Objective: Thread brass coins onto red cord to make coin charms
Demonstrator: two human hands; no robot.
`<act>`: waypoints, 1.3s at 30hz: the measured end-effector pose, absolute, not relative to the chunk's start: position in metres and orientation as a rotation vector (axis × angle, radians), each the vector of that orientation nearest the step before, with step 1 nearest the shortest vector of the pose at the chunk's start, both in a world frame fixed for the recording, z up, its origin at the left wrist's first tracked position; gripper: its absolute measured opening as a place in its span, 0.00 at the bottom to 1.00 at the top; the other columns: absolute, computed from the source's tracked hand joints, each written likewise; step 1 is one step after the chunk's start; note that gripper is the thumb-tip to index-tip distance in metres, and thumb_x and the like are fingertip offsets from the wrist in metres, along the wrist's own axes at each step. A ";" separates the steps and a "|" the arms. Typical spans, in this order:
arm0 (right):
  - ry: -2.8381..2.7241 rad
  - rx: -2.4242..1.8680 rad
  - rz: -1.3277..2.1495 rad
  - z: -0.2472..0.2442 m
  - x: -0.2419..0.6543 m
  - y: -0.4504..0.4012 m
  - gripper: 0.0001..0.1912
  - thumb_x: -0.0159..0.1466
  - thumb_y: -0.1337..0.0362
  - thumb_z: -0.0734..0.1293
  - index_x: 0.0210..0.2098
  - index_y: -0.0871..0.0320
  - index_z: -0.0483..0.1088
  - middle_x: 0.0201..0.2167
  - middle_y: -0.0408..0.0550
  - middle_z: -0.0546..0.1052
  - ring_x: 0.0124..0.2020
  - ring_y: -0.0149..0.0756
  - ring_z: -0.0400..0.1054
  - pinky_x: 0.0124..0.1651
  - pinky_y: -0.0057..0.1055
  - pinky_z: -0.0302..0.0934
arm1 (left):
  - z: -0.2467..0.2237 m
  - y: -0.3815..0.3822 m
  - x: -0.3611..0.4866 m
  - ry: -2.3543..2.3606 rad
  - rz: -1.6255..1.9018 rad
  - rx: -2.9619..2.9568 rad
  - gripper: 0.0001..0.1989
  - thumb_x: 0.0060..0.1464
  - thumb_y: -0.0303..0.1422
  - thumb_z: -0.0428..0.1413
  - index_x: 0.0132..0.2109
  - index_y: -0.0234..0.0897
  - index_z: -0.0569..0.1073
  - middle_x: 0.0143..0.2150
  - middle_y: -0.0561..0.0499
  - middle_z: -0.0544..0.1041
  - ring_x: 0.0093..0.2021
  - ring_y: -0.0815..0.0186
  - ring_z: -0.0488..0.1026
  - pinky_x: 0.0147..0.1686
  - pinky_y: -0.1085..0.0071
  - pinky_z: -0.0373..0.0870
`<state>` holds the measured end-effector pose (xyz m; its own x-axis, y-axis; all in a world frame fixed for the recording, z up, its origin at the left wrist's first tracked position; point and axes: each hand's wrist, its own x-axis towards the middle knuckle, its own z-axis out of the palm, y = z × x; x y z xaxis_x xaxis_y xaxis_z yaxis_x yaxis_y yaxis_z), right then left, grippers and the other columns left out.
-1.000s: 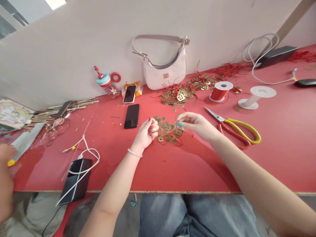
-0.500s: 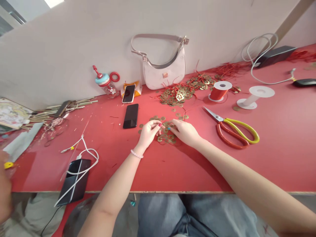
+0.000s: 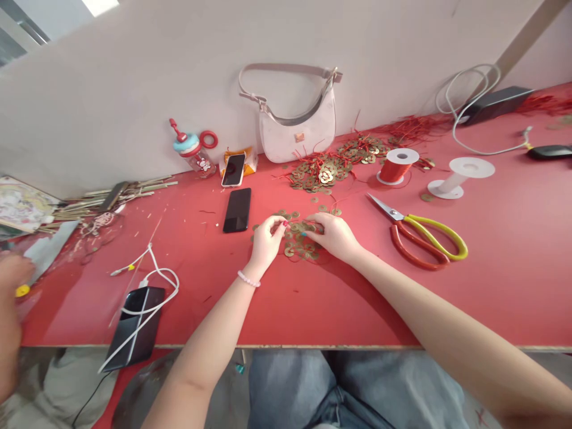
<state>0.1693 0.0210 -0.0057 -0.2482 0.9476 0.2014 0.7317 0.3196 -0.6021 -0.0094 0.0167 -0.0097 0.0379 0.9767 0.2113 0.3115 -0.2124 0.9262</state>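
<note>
Over a small spread of brass-coloured coins with holes (image 3: 296, 245), my left hand (image 3: 267, 241) is closed in a pinch. A thin red cord (image 3: 292, 222) shows at its fingertips, partly hidden. On the right side of the same coins, my right hand (image 3: 334, 237) reaches in with thumb and forefinger apart. Its fingertips are down among the coins, and I cannot make out one held between them. Behind the hands lies a larger heap of coins (image 3: 325, 173), many tied with red cord.
Yellow-and-red handled scissors (image 3: 420, 232) lie right of my hands. Beyond stand a spool of red cord (image 3: 395, 167) and a bare white spool (image 3: 460, 177). A black phone (image 3: 237, 210), a pale handbag (image 3: 298, 131) and a cup (image 3: 196, 156) are behind. Another person's hand (image 3: 13, 271) is far left.
My left hand has drawn slightly left, away from the right hand. The right thumb and forefinger have spread a little over the coins. The other person's hand has come further into view.
</note>
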 end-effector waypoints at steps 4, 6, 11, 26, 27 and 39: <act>-1.979 -1.367 0.519 -0.001 0.173 0.019 0.14 0.56 0.61 0.65 0.41 0.58 0.70 0.28 0.47 0.72 0.26 0.34 0.63 0.30 0.28 0.56 | -0.011 0.017 -0.010 1.308 1.179 1.663 0.04 0.55 0.31 0.51 0.36 0.34 0.69 0.31 0.49 0.74 0.32 0.68 0.72 0.31 0.75 0.70; -1.977 -1.335 0.519 0.000 0.173 0.017 0.14 0.56 0.61 0.65 0.41 0.58 0.70 0.28 0.47 0.72 0.26 0.33 0.62 0.30 0.28 0.56 | -0.010 0.016 -0.010 1.303 1.158 1.686 0.04 0.55 0.30 0.51 0.36 0.35 0.69 0.31 0.50 0.73 0.32 0.68 0.72 0.31 0.75 0.70; -1.969 -1.304 0.552 0.002 0.172 0.015 0.13 0.56 0.62 0.64 0.40 0.57 0.70 0.30 0.48 0.73 0.26 0.33 0.63 0.31 0.27 0.57 | -0.007 0.012 -0.007 1.282 1.096 1.787 0.04 0.55 0.30 0.51 0.37 0.35 0.70 0.34 0.49 0.74 0.33 0.67 0.72 0.33 0.73 0.70; -1.952 -1.190 0.501 0.001 0.171 0.014 0.11 0.56 0.62 0.66 0.38 0.59 0.71 0.26 0.45 0.72 0.21 0.29 0.59 0.26 0.26 0.54 | -0.006 0.015 -0.008 1.179 1.130 1.593 0.07 0.56 0.34 0.52 0.38 0.34 0.69 0.33 0.50 0.72 0.30 0.71 0.68 0.33 0.76 0.67; -1.949 -1.185 0.500 0.001 0.171 0.014 0.11 0.56 0.62 0.66 0.38 0.59 0.71 0.26 0.45 0.72 0.21 0.28 0.58 0.26 0.25 0.54 | -0.006 0.014 -0.008 1.175 1.122 1.589 0.07 0.56 0.34 0.52 0.37 0.34 0.69 0.32 0.50 0.72 0.30 0.71 0.68 0.32 0.76 0.66; -1.947 -1.189 0.539 0.002 0.170 0.012 0.10 0.55 0.64 0.67 0.37 0.58 0.71 0.25 0.44 0.72 0.22 0.29 0.61 0.27 0.25 0.56 | -0.009 0.011 -0.005 1.160 1.011 1.605 0.11 0.55 0.37 0.52 0.40 0.34 0.71 0.30 0.50 0.72 0.27 0.71 0.68 0.29 0.75 0.66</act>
